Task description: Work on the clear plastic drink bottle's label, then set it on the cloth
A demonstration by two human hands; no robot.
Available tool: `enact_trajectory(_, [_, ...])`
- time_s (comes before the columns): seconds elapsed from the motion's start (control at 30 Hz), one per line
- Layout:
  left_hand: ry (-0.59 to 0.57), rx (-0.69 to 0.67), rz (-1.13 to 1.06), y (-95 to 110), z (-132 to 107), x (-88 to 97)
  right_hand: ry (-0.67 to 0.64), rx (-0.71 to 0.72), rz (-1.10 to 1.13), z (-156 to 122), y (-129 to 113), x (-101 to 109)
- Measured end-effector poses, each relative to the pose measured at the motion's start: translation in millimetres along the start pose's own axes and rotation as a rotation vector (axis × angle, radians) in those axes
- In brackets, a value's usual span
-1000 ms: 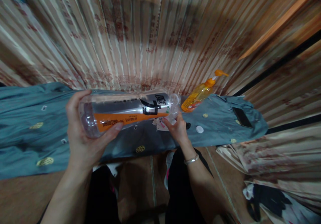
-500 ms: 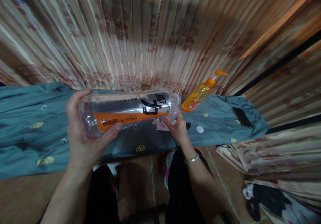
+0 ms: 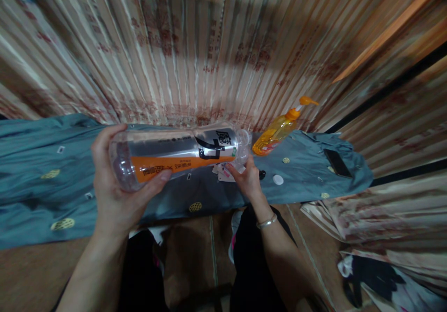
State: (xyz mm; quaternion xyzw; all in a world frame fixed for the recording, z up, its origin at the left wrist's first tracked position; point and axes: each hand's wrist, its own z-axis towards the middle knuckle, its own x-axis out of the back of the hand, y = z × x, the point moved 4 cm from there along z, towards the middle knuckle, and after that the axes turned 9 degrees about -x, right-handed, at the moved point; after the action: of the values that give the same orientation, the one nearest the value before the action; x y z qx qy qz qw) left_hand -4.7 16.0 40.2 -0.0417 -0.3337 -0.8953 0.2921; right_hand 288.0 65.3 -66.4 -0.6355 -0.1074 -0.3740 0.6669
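Note:
A large clear plastic bottle (image 3: 181,146) with a grey and orange label lies sideways in the air, its uncapped mouth to the right. My left hand (image 3: 117,181) wraps round its base end, the thumb along the near side. At the neck is my right hand (image 3: 247,178), thumb and fingers closed round the underside; some fingers are hidden behind the bottle. The bottle looks empty. A white cap (image 3: 278,179) lies on the cloth right of my right hand. Beyond the mouth stands a yellow pump bottle (image 3: 275,132) with an orange pump head.
A teal cloth (image 3: 80,163) with yellow prints covers the long narrow surface. Small printed packets (image 3: 223,173) and a small black thing (image 3: 262,175) lie near my right hand. A black phone (image 3: 337,163) rests at the right. Pleated curtains (image 3: 195,60) hang close behind.
Almost nothing differs. Both hands keep their places on the bottle, which stays level.

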Motion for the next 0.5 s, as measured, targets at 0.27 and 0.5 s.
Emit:
enact_trajectory(0.27, [0.005, -0.008, -0.003, 0.5, 0.2, 0.8, 0.019, 0.014, -0.008, -0.3, 1.3, -0.9])
enact_trajectory(0.5, [-0.008, 0.002, 0.003, 1.0, 0.7, 0.7, 0.006, 0.021, 0.013, -0.2, -0.6, -0.1])
